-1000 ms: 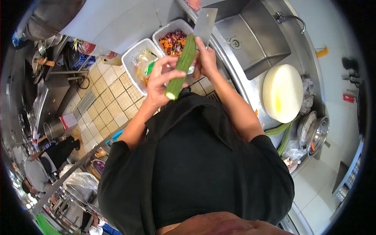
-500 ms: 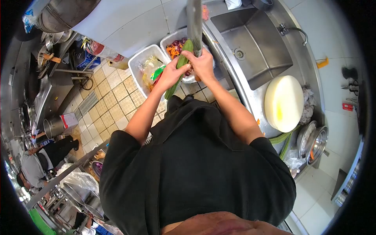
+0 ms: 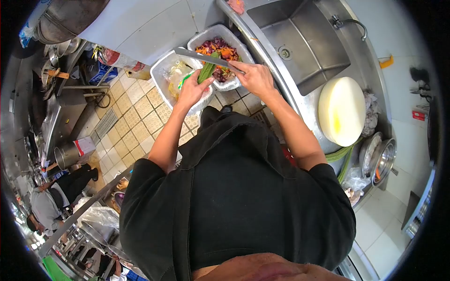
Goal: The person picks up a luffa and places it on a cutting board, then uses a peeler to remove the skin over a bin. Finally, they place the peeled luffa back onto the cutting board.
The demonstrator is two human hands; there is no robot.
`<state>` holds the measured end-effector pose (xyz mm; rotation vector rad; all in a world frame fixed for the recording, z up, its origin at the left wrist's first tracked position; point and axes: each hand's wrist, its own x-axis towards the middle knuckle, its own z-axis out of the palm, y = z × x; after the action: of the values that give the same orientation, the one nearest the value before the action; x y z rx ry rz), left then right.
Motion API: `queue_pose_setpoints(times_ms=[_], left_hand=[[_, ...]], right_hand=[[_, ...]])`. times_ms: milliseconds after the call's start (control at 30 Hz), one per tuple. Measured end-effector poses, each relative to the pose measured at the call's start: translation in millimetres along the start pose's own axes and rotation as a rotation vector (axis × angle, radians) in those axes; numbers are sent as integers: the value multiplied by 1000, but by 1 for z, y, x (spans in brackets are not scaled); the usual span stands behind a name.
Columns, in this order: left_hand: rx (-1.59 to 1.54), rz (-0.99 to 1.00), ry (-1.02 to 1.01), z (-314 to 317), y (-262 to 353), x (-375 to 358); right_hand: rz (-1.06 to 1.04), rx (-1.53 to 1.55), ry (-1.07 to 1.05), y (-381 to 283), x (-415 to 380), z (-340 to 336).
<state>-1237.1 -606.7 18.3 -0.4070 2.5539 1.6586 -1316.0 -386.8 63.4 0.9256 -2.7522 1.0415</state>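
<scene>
My left hand (image 3: 191,92) is closed around a long green ridged gourd (image 3: 206,74), held at a slant above two lined white bins. In my right hand (image 3: 257,80) is the handle of a knife (image 3: 197,56). Its long blade lies across the upper part of the gourd and points left. The right-hand bin (image 3: 246,48) contains purple and orange vegetable scraps (image 3: 219,48). Plastic wrappings and a green-and-white packet lie in the left-hand bin (image 3: 156,72), partly hidden by my left hand.
A steel sink (image 3: 309,51) with a tap (image 3: 349,32) is on the right. Beside it stand a thick round white chopping block (image 3: 341,111), more green gourds (image 3: 346,159) and metal bowls (image 3: 385,161). Tiled floor (image 3: 129,117) lies left, with a person (image 3: 49,203) farther off.
The knife has swung from pointing up toward the camera to lying flatter, pointing left across the gourd. My right hand has moved right and slightly down; the gourd's lower end is now hidden.
</scene>
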Motion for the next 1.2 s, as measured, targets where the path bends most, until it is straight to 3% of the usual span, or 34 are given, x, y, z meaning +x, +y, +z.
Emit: queue_pose_setpoints(times_ms=[67, 167, 233, 300, 433, 500, 567, 600, 633, 667, 767, 833, 967, 1033, 1067, 1100, 1167, 1200], left_hand=[[-40, -20, -3, -3, 9, -10], [-101, -8, 28, -13, 4, -23], [-153, 34, 71, -25, -12, -23], [-12, -29, 48, -35, -28, -18], [291, -12, -198, -2, -37, 6], [409, 151, -341, 37, -37, 19], [416, 171, -530, 85, 6, 28], [313, 357, -578, 117, 2, 39], [387, 417, -481, 147, 36, 34], [402, 452, -539, 177, 65, 37], [455, 472, -731, 271, 167, 38], [350, 716, -762, 346, 199, 44], [467, 1001, -760, 473, 265, 30], [629, 1068, -821, 522, 273, 28], [702, 1086, -847, 550, 264, 37], [776, 1102, -870, 567, 263, 32], [992, 1297, -600, 585, 267, 7], [1087, 1388, -451, 592, 274, -11]], right_hand=[[-25, -8, 8, 3, -5, 5], [167, -93, -194, 43, -35, 16], [372, -80, -385, 90, -80, 19], [626, 14, -504, 110, -131, 10], [808, 0, -320, 106, -226, -16], [880, 69, -136, 104, -272, -19], [1014, 119, -24, 94, -309, -27], [1021, 129, 81, 89, -330, -33], [1018, 140, 181, 83, -351, -37], [1007, 150, 276, 78, -369, -39], [1320, 286, 428, 42, -403, -76], [1433, 228, 558, 31, -439, -79], [1582, 331, 890, 11, -497, -87], [1629, 390, 1062, 3, -516, -89], [1485, 175, 1198, 17, -542, -62], [1558, 212, 1191, 11, -547, -70], [1698, 289, 1169, 0, -561, -90], [1688, 293, 1258, 3, -573, -83]])
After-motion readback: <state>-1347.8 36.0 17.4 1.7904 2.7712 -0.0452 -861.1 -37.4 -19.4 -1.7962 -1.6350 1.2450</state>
